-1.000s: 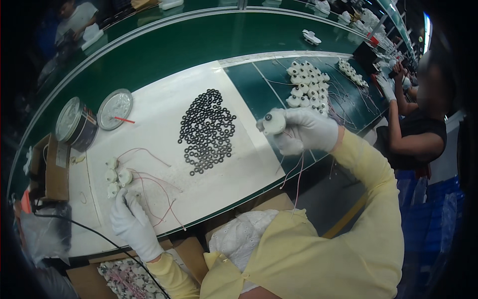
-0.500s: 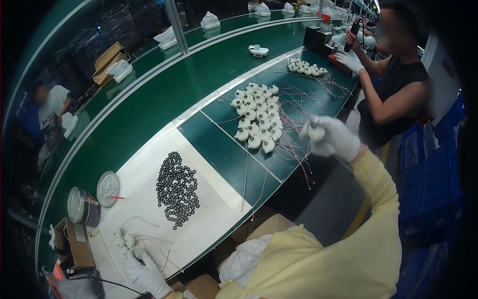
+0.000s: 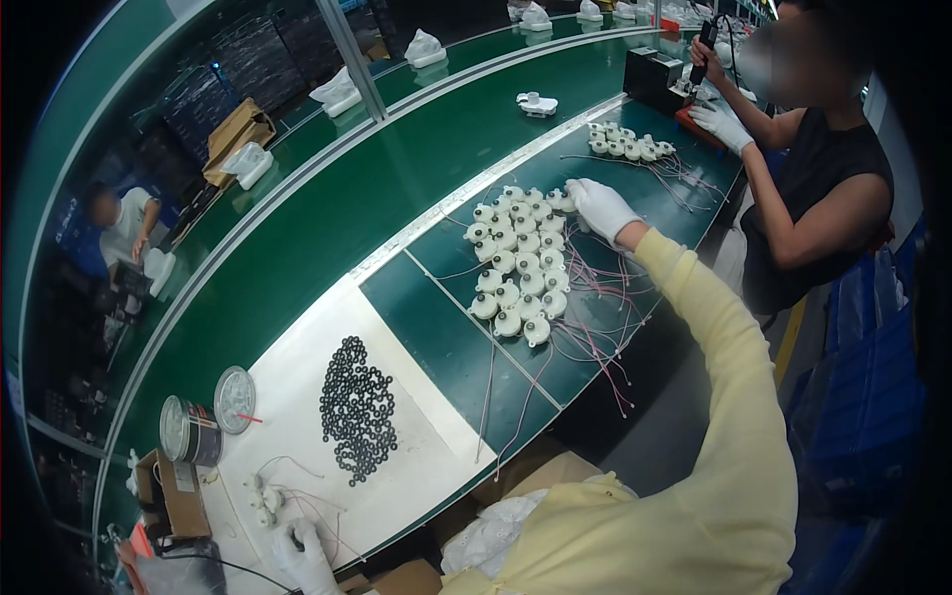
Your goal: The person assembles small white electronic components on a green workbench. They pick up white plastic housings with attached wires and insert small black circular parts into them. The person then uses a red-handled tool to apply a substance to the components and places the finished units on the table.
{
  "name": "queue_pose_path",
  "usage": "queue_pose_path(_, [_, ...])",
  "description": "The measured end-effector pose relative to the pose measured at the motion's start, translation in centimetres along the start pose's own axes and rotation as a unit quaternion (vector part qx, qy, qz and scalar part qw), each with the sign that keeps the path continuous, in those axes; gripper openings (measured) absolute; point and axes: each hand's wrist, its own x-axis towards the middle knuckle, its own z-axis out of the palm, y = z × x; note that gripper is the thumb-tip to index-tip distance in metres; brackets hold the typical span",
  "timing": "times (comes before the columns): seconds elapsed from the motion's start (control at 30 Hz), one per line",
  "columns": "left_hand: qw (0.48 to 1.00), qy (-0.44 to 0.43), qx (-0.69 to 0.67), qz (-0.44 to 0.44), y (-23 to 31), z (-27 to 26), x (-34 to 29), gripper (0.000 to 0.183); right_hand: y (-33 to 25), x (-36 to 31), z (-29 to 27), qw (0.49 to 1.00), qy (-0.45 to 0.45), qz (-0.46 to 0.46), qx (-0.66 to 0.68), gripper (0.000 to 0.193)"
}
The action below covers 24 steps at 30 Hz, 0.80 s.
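Head view shows the right hand point(image 3: 603, 210), in a white glove, reaching over the green bench point(image 3: 416, 307) to a white round part point(image 3: 560, 199) at the far right corner of a large cluster point(image 3: 532, 282) of similar parts. Its fingers are at that part, but I cannot tell whether they are clamped on it. Pink and pale wires point(image 3: 598, 364) trail from the cluster toward the near edge. Left hand point(image 3: 307, 562), also gloved, rests low on the white sheet point(image 3: 283, 407), just beside a small group point(image 3: 268, 504) of white parts; its fingers are curled, and whether they hold anything cannot be told. Black rings point(image 3: 357, 409) lie spread between the two groups. A tin point(image 3: 203, 438) and a round lid point(image 3: 235, 395) stand near the sheet's far left edge. Beyond the cluster, a co-worker point(image 3: 818, 188) grips a black tool point(image 3: 705, 52).
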Motion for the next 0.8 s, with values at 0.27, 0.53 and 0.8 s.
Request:
queue_pose_path(0.27, [0.988,-0.024,-0.108,-0.107,-1.1,-0.3,0.1,0.020,-1.0,-1.1,0.6,0.997,0.029,-0.007,-0.068,0.030])
queue_pose_path(0.53, [0.971,0.157,-0.015,0.178,1.2,-1.8,-0.5,0.024,-0.5,-1.5,-0.1,0.988,0.051,-0.139,-0.052,0.033])
queue_pose_path(0.8, [0.951,0.249,-0.162,0.090,8.3,-2.8,0.2,0.044,-4.5,-3.8,-6.6,0.912,0.154,-0.273,-0.263,0.040])
